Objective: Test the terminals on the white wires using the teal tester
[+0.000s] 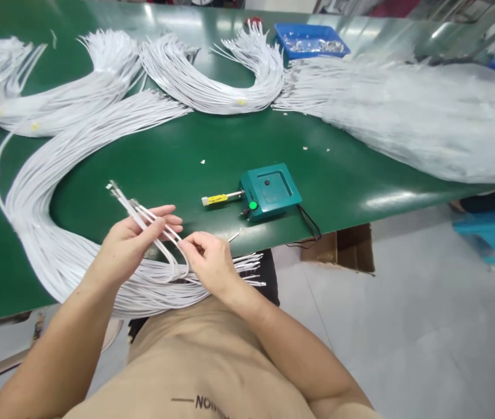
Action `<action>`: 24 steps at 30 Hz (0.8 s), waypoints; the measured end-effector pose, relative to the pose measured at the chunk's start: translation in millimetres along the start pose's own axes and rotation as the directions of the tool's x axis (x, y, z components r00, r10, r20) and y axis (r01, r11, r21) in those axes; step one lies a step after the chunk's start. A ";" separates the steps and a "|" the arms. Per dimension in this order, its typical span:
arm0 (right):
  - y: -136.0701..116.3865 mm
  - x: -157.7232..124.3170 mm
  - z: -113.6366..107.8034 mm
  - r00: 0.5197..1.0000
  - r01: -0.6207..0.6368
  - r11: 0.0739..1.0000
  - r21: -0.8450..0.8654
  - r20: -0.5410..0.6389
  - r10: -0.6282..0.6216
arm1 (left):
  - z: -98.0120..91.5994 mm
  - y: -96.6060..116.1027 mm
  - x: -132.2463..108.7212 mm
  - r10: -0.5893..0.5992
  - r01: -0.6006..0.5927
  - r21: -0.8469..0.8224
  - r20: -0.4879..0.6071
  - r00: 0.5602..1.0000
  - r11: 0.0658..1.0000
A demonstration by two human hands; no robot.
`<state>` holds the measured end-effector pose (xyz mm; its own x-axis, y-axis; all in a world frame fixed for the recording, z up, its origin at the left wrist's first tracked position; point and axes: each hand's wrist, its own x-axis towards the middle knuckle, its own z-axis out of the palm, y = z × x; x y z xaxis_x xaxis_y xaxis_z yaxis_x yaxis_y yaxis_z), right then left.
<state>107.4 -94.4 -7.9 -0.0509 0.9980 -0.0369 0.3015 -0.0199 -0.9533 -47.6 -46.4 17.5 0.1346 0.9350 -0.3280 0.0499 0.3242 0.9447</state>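
— What is the left hand (127, 247) doing?

— It is half closed. Its fingers and thumb grip a few thin white wires (142, 218) with small metal tips. The wires stick out to the far left, past the fingertips.

— And the right hand (210, 259)?

— It sits just right of the left one. Its fingertips are pinched shut on the same wires, where they bend down in a loop between the two hands.

— What lies under them?

— A big bunch of long white wires (38, 233) curves along the near edge of the shiny green table (164, 157). Its ends poke out to the right of the right hand.

— Any boxes?

— A small teal box (269, 189) with a green button lies a bit farther off, to the right. Far away, a flat blue plastic tray (282, 43) holds a heap of tiny shiny metal bits (317, 45).
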 end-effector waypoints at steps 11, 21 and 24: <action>0.7 -5.1 -4.0 0.999 -0.031 0.999 0.010 -0.034 0.031 | 29.2 5.4 6.0 -0.039 0.016 -0.202 -0.113 0.993 0.979; -15.2 18.1 -23.1 0.982 0.041 0.987 0.156 -0.189 -0.011 | 30.1 6.6 -0.2 0.020 -0.019 -0.021 0.037 0.999 1.000; -13.2 25.4 -31.2 0.998 0.018 0.948 0.317 -0.069 0.004 | 30.7 8.5 -1.0 0.041 -0.042 0.027 0.063 0.997 0.999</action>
<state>131.8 -67.0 13.0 0.0163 0.9997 -0.0201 -0.0172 -0.0198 -0.9997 -16.9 -49.0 25.7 0.1984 0.9366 -0.2888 0.0706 0.2802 0.9573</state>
